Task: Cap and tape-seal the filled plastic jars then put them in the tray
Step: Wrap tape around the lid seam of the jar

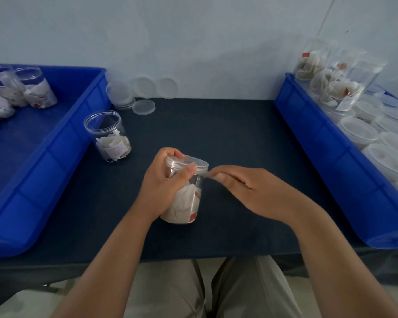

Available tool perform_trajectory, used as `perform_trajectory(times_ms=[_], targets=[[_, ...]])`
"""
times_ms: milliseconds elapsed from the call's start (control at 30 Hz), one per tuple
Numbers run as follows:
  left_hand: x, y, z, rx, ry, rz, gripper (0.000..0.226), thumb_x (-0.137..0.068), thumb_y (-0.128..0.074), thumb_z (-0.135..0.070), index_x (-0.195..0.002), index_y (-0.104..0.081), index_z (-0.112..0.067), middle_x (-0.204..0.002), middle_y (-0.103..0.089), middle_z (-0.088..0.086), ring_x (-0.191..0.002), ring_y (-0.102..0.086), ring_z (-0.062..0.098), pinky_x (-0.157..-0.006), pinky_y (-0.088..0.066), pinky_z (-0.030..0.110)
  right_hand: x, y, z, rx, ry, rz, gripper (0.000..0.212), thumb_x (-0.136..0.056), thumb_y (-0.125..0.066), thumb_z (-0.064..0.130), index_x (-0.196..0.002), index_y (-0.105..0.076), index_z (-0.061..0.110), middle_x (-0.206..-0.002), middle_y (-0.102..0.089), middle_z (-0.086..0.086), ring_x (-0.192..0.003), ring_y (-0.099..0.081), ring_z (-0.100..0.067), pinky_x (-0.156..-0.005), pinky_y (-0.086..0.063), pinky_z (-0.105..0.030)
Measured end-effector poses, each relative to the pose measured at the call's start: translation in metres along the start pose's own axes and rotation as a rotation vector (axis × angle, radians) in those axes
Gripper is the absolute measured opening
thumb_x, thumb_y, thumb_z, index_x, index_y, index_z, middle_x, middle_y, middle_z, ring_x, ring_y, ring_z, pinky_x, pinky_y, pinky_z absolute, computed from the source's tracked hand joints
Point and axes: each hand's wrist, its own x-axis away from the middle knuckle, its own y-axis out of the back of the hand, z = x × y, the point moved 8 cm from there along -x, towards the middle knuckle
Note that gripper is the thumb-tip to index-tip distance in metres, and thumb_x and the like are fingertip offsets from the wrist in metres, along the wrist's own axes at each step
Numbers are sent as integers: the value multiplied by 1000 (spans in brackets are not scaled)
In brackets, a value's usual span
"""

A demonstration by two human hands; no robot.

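Hands both working on one jar. Left hand is gripping the capped jar near desk centre, fingers curling round its upper body, thumb pressing on the cap rim. Right hand is pinching a clear tape strip between thumb and forefinger at the jar's 3 o'clock, and the strip's other end is touching the cap's lower edge. The jar is resting on the dark desk, leaning slightly toward 1 o'clock, holding white sachets with red tags.

Going outward:
- The open jar is standing uncapped at 10 o'clock from the held one, partly filled with white sachets, just beside the left tray.
- Loose lids are lying at 11 o'clock by the back wall: a stack, one flat in front, two leaning on the wall.
- The left tray, blue, is sitting at 9 o'clock and carrying filled jars at its far end; too blurred to tell if they are capped.
- The right tray, blue, is sitting at 3 o'clock and carrying rows of white-topped containers, with clear jars of sachets lying tilted at its far end.
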Motion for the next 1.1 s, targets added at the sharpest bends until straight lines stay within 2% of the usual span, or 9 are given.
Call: perform_trajectory(times_ms=[200, 367, 433, 500, 633, 733, 900, 1000, 1100], targets=[[8, -5, -10, 206, 46, 136, 37, -84, -74, -59, -112, -66, -35, -122, -72, 15, -95, -71, 24, -85, -58, 48, 2, 7, -4, -66, -20, -56, 55, -89, -28, 94, -138, -41, 72, -100, -62, 41, -94, -63, 9, -76, -47, -21], [16, -17, -6, 368, 191, 273, 90, -71, -86, -71, -148, -56, -35, -134, -69, 23, -110, -71, 38, -93, -59, 49, -3, 5, 1, -125, -5, -16, 60, -82, -33, 97, -138, -38, 73, -91, -68, 10, -88, -65, 1, -67, -47, -21], [17, -18, -5, 374, 234, 288, 101, -63, -89, -75, -144, -60, -21, -131, -70, 25, -109, -69, 39, -93, -57, 52, -2, 3, 3, -131, 1, 8, 62, -83, -33, 96, -140, -36, 73, -93, -67, 12, -88, -64, 2, -68, -47, -21], [17, -17, -4, 327, 216, 301, 97, -67, -85, -77, -137, -64, -14, -130, -71, 24, -112, -69, 42, -97, -57, 56, 1, 2, 8, -137, 23, 26, 61, -85, -33, 93, -143, -37, 73, -100, -63, 34, -93, -61, 9, -70, -44, -18], [14, -11, -8, 196, 153, 306, 85, -77, -73, -82, -136, -68, -22, -128, -74, 14, -118, -72, 36, -100, -60, 52, 9, 3, 13, -127, 42, -38, 57, -89, -33, 90, -141, -44, 69, -103, -55, 53, -95, -59, 15, -64, -44, -11], [10, -7, -7, 59, 86, 201, 76, -81, -60, -78, -143, -59, -33, -120, -77, -8, -112, -74, 16, -96, -56, 40, 11, 1, 6, -114, -7, -122, 63, -91, -34, 88, -147, -46, 61, -102, -54, 57, -96, -56, 23, -66, -43, -6], [20, -11, 1, -41, 64, 111, 61, -91, -40, -81, -143, -55, -54, -139, -60, -32, -130, -57, -9, -110, -47, 30, 16, -3, 5, 1, -60, -235, 64, -96, -40, 82, -151, -50, 51, -133, -60, 38, -114, -58, 10, -86, -47, -13], [23, -9, -10, -167, -23, -35, 64, -98, -30, -76, -156, -42, -51, -130, -48, -55, -127, -46, -26, -101, -41, 8, 18, -8, 9, 46, -75, -263, 66, -97, -36, 80, -151, -53, 46, -134, -68, 24, -116, -62, 1, -91, -54, -25], [30, -14, -12, -223, -25, -80, 66, -91, -36, -84, -153, -33, -60, -132, -57, -42, -121, -58, -13, -94, -48, 14, 19, -12, 17, 75, -60, -319, 67, -98, -31, 79, -148, -56, 44, -126, -71, 21, -110, -65, 0, -83, -52, -23]])
